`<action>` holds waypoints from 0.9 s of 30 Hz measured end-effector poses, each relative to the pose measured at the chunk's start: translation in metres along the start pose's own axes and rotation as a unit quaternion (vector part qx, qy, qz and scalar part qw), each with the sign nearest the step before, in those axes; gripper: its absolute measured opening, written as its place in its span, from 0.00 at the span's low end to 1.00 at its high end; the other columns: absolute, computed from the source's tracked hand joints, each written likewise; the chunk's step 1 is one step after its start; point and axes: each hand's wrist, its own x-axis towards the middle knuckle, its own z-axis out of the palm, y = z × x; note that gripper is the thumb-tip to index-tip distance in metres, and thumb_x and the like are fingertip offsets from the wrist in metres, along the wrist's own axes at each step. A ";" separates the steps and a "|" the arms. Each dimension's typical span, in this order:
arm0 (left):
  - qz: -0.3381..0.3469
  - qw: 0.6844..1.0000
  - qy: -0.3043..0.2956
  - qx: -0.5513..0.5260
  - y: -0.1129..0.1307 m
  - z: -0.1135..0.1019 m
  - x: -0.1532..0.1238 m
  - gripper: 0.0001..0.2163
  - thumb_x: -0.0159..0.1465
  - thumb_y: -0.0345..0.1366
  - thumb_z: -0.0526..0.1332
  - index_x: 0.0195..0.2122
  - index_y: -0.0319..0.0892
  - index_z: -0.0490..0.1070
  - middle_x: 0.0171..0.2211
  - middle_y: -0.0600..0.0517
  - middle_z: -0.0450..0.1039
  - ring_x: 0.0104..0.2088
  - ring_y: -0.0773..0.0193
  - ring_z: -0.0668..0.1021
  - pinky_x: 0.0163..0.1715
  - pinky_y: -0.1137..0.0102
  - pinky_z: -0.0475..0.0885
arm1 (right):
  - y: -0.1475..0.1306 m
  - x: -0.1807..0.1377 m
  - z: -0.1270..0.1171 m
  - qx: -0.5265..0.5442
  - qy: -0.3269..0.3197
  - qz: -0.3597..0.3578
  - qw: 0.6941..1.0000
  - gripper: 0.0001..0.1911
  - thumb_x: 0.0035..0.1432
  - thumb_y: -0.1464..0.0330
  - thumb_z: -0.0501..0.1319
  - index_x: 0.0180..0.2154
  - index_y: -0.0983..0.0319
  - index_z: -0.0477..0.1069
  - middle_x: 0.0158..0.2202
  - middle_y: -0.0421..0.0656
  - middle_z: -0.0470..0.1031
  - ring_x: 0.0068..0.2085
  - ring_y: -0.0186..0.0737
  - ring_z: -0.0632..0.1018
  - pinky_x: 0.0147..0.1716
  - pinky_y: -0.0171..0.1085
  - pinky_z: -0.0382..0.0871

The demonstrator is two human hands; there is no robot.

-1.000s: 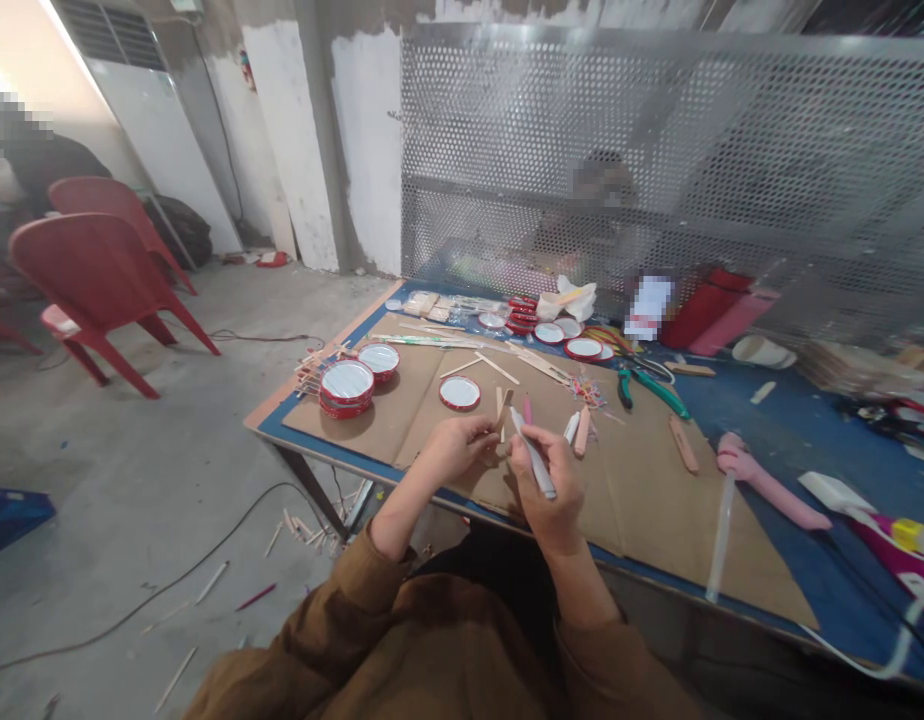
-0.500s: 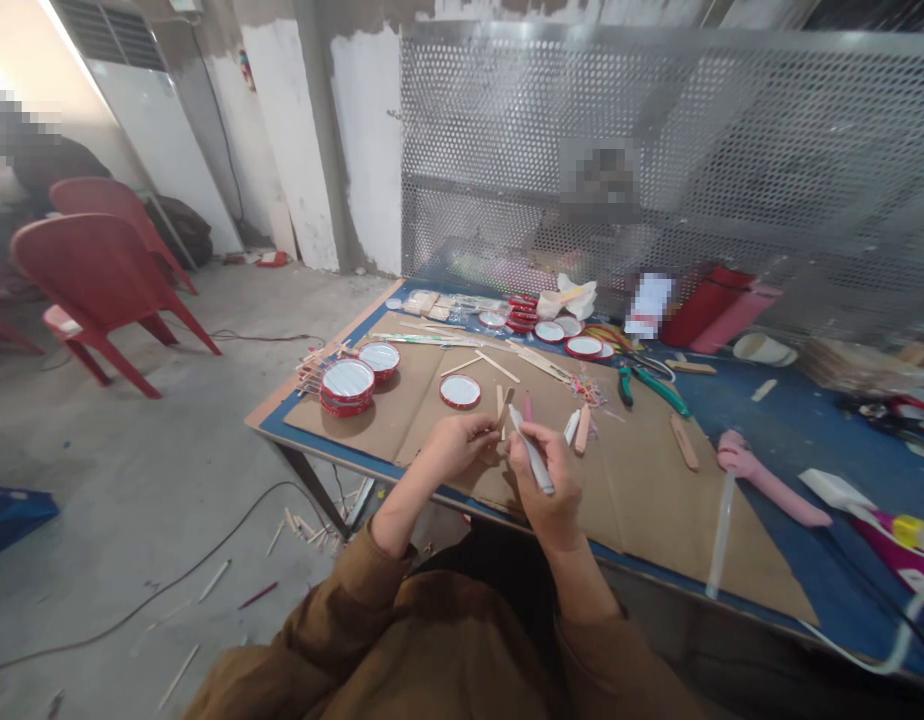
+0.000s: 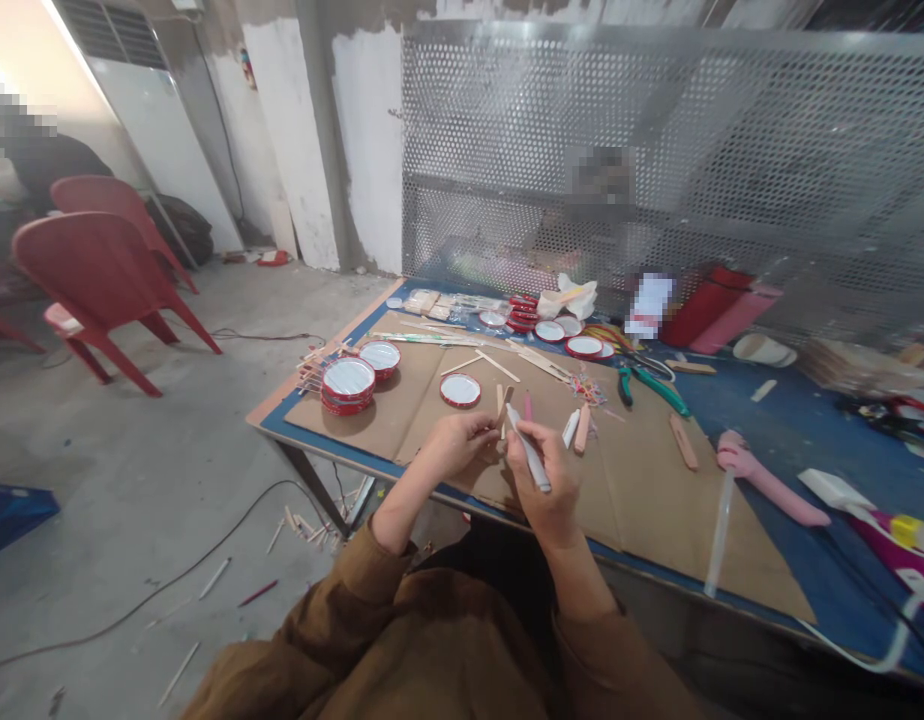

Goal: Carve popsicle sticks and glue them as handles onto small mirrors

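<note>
My left hand (image 3: 456, 442) pinches a small brown wooden stick (image 3: 507, 399) above the front edge of the cardboard. In my right hand (image 3: 553, 485) is a white pen-shaped tool (image 3: 532, 462), its tip close to the stick; whether they touch I cannot tell. Just beyond my hands lies a small red-rimmed drum (image 3: 460, 390) with a white face. A pink pencil-like stick (image 3: 529, 405), a white pen-like piece (image 3: 571, 429) and a pinkish block (image 3: 582, 430) lie past my right hand. More red drums (image 3: 347, 382) are stacked at the left.
A cardboard sheet (image 3: 649, 500) covers part of the blue table. Green-handled pliers (image 3: 661, 390) and a pink glue gun (image 3: 773, 482) lie to the right. Behind stands a perforated metal panel (image 3: 492, 120). Red chairs (image 3: 106, 270) and a person (image 3: 49, 150) are at far left.
My right hand and the white tool have shifted very slightly to the left. My left hand keeps the stick in nearly the same place.
</note>
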 end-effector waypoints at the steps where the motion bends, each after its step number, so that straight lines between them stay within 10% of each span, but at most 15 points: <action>1: 0.001 1.000 0.000 -0.002 0.000 0.000 0.000 0.09 0.60 0.36 0.54 0.29 0.39 0.71 0.23 0.56 0.66 0.27 0.69 0.66 0.27 0.78 0.60 | 0.000 0.000 0.000 0.000 0.001 0.000 1.000 0.09 0.58 0.68 0.58 0.42 0.60 0.67 0.35 0.44 0.74 0.36 0.38 0.77 0.37 0.38 0.72; 27: 0.003 1.000 -0.006 0.004 0.002 -0.001 0.000 0.09 0.60 0.36 0.54 0.25 0.39 0.67 0.21 0.58 0.62 0.26 0.70 0.64 0.27 0.78 0.58 | 0.000 0.000 0.000 0.003 -0.001 0.007 1.000 0.09 0.58 0.69 0.58 0.42 0.60 0.66 0.35 0.43 0.75 0.35 0.38 0.77 0.37 0.37 0.72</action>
